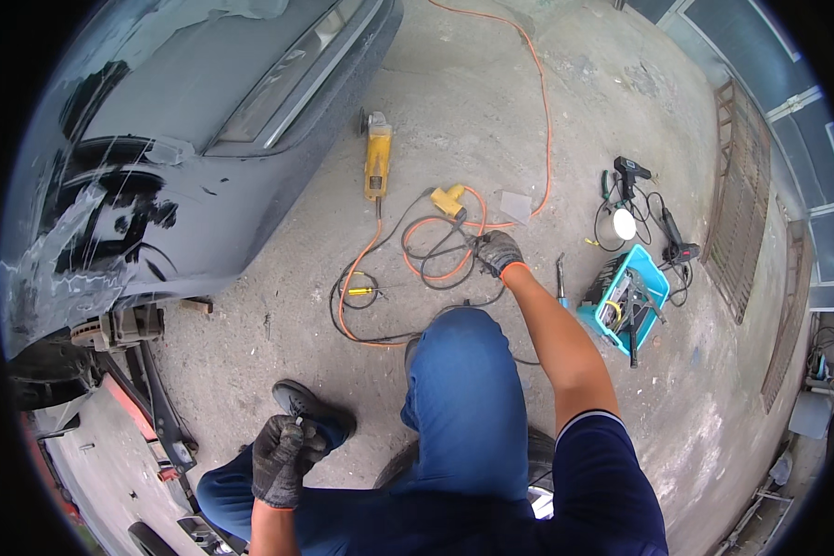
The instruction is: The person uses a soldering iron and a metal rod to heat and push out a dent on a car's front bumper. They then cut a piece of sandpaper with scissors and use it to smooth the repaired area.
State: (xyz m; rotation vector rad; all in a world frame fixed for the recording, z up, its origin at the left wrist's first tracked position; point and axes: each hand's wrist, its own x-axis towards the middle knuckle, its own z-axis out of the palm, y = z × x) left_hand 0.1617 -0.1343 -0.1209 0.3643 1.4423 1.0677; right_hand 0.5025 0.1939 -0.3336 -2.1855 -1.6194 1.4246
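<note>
My left hand (280,457), in a dark grey knit glove, is closed above my thigh, near my shoe. A tiny pale bit (298,421) shows at its fingertips, too small to name. Stretched forward, my right hand (500,254) wears a matching glove with an orange cuff. Its fingers are closed at the loops of a black cable (426,261) on the concrete floor. Just beyond lies a yellow power outlet block (448,201) on an orange extension cord (406,239). A yellow angle grinder (377,157) lies farther left, and a yellow-handled screwdriver (359,291) sits among the cords.
A car body with sanded patches (167,167) fills the left; beneath it are a brake disc (102,331) and a red jack (132,405). At right stand a turquoise tool basket (653,269), a white container (618,224), and black corded tools (676,243). Rusty grates (741,195) line the wall.
</note>
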